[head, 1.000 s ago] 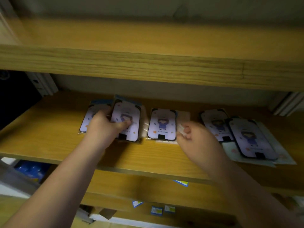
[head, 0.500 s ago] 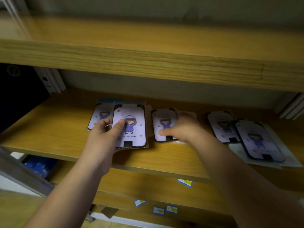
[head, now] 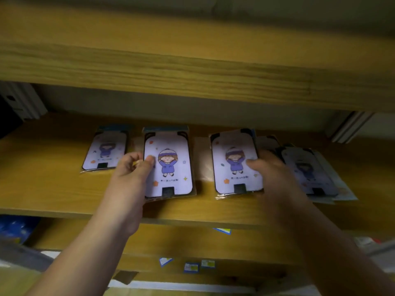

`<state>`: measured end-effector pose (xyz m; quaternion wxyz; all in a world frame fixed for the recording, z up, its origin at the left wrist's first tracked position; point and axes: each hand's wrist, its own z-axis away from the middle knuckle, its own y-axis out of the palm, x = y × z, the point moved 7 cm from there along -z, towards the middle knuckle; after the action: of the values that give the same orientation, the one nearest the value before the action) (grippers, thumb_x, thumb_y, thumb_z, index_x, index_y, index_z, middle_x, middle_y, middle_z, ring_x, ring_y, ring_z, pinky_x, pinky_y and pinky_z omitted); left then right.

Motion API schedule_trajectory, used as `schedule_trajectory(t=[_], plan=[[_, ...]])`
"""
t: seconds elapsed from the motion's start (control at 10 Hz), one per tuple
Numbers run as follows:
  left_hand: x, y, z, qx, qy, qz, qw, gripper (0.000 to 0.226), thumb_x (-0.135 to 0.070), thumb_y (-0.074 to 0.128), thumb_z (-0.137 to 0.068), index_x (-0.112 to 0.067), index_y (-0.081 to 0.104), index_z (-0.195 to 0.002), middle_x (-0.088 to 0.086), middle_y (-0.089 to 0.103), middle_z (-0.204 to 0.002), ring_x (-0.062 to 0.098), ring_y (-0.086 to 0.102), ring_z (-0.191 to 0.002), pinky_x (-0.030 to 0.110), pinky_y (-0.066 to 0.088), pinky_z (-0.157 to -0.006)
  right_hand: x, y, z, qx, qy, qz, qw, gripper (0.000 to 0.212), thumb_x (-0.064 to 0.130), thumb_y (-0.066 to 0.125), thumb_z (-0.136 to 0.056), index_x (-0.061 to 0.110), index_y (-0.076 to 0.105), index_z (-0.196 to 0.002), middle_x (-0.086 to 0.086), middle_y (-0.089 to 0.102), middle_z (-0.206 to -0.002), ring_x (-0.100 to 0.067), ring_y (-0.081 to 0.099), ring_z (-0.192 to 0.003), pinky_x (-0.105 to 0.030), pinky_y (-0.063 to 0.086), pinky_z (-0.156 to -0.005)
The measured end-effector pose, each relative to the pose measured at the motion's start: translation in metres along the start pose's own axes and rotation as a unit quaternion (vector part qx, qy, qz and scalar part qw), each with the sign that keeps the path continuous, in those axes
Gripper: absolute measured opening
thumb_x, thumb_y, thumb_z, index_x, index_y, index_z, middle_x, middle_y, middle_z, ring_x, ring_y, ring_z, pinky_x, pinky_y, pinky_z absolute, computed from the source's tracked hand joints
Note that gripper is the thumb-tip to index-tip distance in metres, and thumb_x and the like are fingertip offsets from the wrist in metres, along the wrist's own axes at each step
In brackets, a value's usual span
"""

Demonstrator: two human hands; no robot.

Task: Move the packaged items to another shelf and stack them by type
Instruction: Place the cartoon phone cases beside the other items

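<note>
Several packaged phone cases with a purple cartoon girl lie on the middle wooden shelf [head: 53, 195]. My left hand [head: 133, 169] grips the left edge of one package [head: 168, 165], thumb on its face. My right hand [head: 269, 167] holds the right edge of a second package [head: 233, 165], slightly tilted above the shelf. Another package [head: 105, 150] lies flat at the far left. At the right, a loose pile of packages [head: 310, 174] sits partly hidden behind my right hand.
An upper wooden shelf [head: 171, 69] overhangs close above. Below, a lower shelf front carries small blue labels [head: 191, 267]. Blue items [head: 15, 229] sit at lower left. Metal shelf uprights [head: 23, 101] stand at both back corners.
My right hand has taken hold of the middle package and lifted its edge, shifting it right. My left hand stays on its package. The camera has moved closer.
</note>
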<state>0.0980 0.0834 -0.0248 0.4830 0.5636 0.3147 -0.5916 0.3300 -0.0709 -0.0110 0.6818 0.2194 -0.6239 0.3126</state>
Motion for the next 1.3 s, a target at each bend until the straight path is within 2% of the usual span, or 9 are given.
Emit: schedule_trajectory(t=[0.1, 0.2, 0.3, 0.4, 0.6, 0.7, 0.9, 1.2, 1.3], plan=[[0.003, 0.025, 0.016, -0.003, -0.009, 0.013, 1.0, 0.005, -0.02, 0.057, -0.101, -0.016, 0.053, -0.099, 0.016, 0.067, -0.097, 0.039, 0.07, -0.102, 0.051, 0.055, -0.084, -0.009, -0.03, 0.016, -0.031, 0.041, -0.09, 0.995, 0.014, 0.012, 0.054, -0.098, 0.02, 0.065, -0.103, -0.007, 0.074, -0.1, -0.024, 0.071, -0.091, -0.043, 0.058, -0.081], [0.005, 0.053, 0.037, 0.011, -0.019, 0.026, 0.999, 0.01, -0.019, 0.055, -0.102, -0.011, 0.053, -0.109, 0.025, 0.069, -0.116, 0.043, 0.065, -0.112, 0.063, 0.048, -0.1, -0.009, -0.059, 0.03, -0.049, 0.038, -0.159, 0.985, 0.017, 0.016, 0.057, -0.095, 0.022, 0.067, -0.107, -0.006, 0.071, -0.102, -0.03, 0.067, -0.096, -0.045, 0.059, -0.076], [0.009, 0.079, 0.061, 0.035, -0.022, 0.024, 0.999, 0.013, -0.017, 0.059, -0.099, -0.015, 0.056, -0.112, 0.014, 0.077, -0.107, 0.032, 0.074, -0.099, 0.052, 0.057, -0.087, -0.015, -0.085, 0.043, -0.06, 0.099, -0.171, 0.978, 0.04, 0.006, 0.067, -0.091, 0.012, 0.059, -0.13, -0.013, 0.063, -0.13, -0.033, 0.059, -0.121, -0.047, 0.056, -0.094], [0.014, 0.1, 0.087, 0.049, -0.018, 0.021, 0.998, 0.014, -0.014, 0.064, -0.096, -0.017, 0.058, -0.108, 0.01, 0.079, -0.1, 0.029, 0.075, -0.094, 0.043, 0.059, -0.075, -0.021, -0.113, 0.066, -0.051, 0.137, -0.285, 0.947, 0.039, 0.005, 0.066, -0.092, 0.013, 0.058, -0.13, -0.014, 0.06, -0.132, -0.035, 0.058, -0.122, -0.055, 0.051, -0.1], [0.026, 0.145, 0.154, 0.068, -0.013, 0.007, 0.998, 0.012, -0.012, 0.063, -0.095, -0.014, 0.06, -0.107, 0.012, 0.079, -0.099, 0.029, 0.076, -0.09, 0.044, 0.058, -0.077, -0.009, -0.181, 0.116, -0.072, 0.043, -0.126, 0.989, 0.015, 0.017, 0.05, -0.102, 0.026, 0.062, -0.108, -0.006, 0.073, -0.108, -0.023, 0.074, -0.09, -0.039, 0.064, -0.069], [0.034, 0.167, 0.19, 0.062, -0.001, -0.007, 0.998, 0.016, -0.016, 0.065, -0.094, -0.016, 0.06, -0.11, 0.008, 0.08, -0.097, 0.028, 0.077, -0.089, 0.043, 0.061, -0.071, -0.008, -0.213, 0.141, -0.046, 0.037, -0.132, 0.989, 0.018, 0.016, 0.05, -0.102, 0.028, 0.063, -0.101, -0.005, 0.077, -0.099, -0.025, 0.076, -0.087, -0.048, 0.063, -0.076], [0.057, 0.218, 0.262, 0.063, 0.016, -0.02, 0.998, 0.012, -0.017, 0.065, -0.094, -0.017, 0.061, -0.105, 0.011, 0.079, -0.096, 0.034, 0.076, -0.091, 0.051, 0.062, -0.072, -0.016, -0.281, 0.196, 0.027, 0.025, -0.174, 0.984, 0.023, 0.02, 0.05, -0.101, 0.027, 0.065, -0.116, -0.003, 0.079, -0.103, -0.02, 0.077, -0.091, -0.036, 0.062, -0.063], [0.074, 0.344, 0.349, 0.148, 0.027, -0.034, 0.988, 0.016, -0.016, 0.063, -0.095, -0.018, 0.06, -0.111, 0.008, 0.079, -0.1, 0.032, 0.075, -0.094, 0.059, 0.059, -0.081, -0.031, -0.424, 0.229, -0.092, 0.063, -0.159, 0.981, 0.026, 0.021, 0.053, -0.101, 0.022, 0.059, -0.127, -0.015, 0.073, -0.111, -0.035, 0.071, -0.1, -0.056, 0.057, -0.084], [0.078, 0.389, 0.36, 0.192, 0.013, -0.025, 0.981, 0.02, -0.016, 0.063, -0.094, -0.019, 0.058, -0.113, 0.006, 0.079, -0.099, 0.027, 0.077, -0.089, 0.045, 0.063, -0.066, -0.033, -0.468, 0.232, -0.107, 0.013, -0.192, 0.975, 0.022, 0.022, 0.052, -0.1, 0.02, 0.064, -0.118, -0.009, 0.078, -0.104, -0.029, 0.075, -0.096, -0.059, 0.055, -0.091]])
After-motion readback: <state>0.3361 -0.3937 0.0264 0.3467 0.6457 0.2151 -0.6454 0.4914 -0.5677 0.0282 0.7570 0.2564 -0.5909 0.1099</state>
